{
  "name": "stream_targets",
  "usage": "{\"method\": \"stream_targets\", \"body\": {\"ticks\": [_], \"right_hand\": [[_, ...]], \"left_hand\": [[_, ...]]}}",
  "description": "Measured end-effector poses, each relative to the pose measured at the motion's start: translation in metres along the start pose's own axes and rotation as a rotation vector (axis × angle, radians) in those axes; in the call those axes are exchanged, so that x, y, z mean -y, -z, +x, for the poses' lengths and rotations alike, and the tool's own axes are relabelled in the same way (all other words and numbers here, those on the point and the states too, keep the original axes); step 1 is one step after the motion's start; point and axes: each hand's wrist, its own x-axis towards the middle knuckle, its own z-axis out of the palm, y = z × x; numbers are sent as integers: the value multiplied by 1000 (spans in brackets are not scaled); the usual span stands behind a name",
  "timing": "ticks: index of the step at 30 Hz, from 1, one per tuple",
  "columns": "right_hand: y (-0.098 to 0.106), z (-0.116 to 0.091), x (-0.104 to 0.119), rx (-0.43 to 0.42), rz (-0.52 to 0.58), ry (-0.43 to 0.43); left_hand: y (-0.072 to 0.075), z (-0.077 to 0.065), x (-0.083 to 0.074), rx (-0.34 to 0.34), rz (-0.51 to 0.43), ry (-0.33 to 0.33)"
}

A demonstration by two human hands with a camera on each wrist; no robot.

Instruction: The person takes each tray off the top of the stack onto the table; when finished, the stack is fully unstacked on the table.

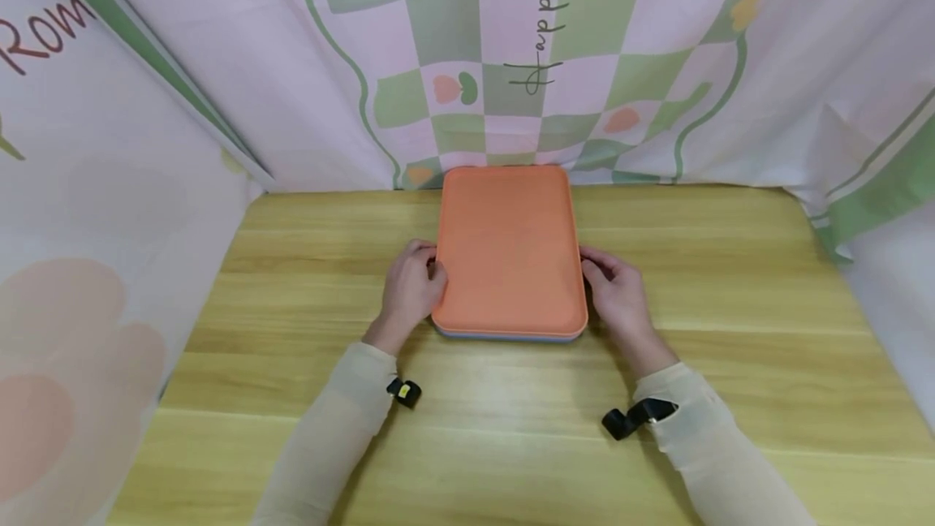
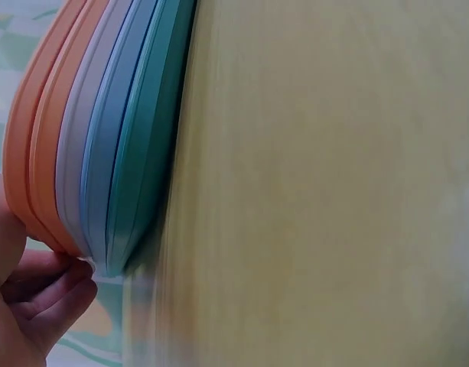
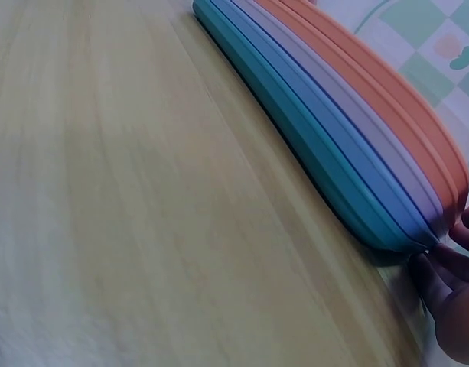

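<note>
A stack of rectangular trays with rounded corners lies on the table, its orange top tray [image 1: 507, 250] facing up. Beneath the orange layers, the left wrist view shows a lilac tray [image 2: 73, 153], a blue tray [image 2: 105, 153] and a teal tray [image 2: 148, 153] at the bottom. My left hand [image 1: 412, 278] grips the stack's left edge, thumb against the orange rim and fingers curled beside the lower layers. On the opposite edge, my right hand [image 1: 619, 291] pinches the stack with thumb and fingers. Which layers the fingertips bear on is partly hidden.
The wooden table [image 1: 292, 323] extends around the stack. A patterned curtain [image 1: 511, 39] hangs right behind the stack's far end, and another printed cloth [image 1: 95, 266] borders the table's left side. Each wrist wears a small black camera [image 1: 404, 392].
</note>
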Motion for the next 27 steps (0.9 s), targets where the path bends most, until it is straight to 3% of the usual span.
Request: {"method": "stream_targets", "body": {"ticks": [5,17,27], "right_hand": [[0,1,0,-2,19,20],[-4,4,-1,5,86,51],[-3,4,-2,19,49,51]], "left_hand": [[3,0,0,-12,-41,17],[14,-1,6,14,-184,139],[19,-2,18,40,-280,223]]}}
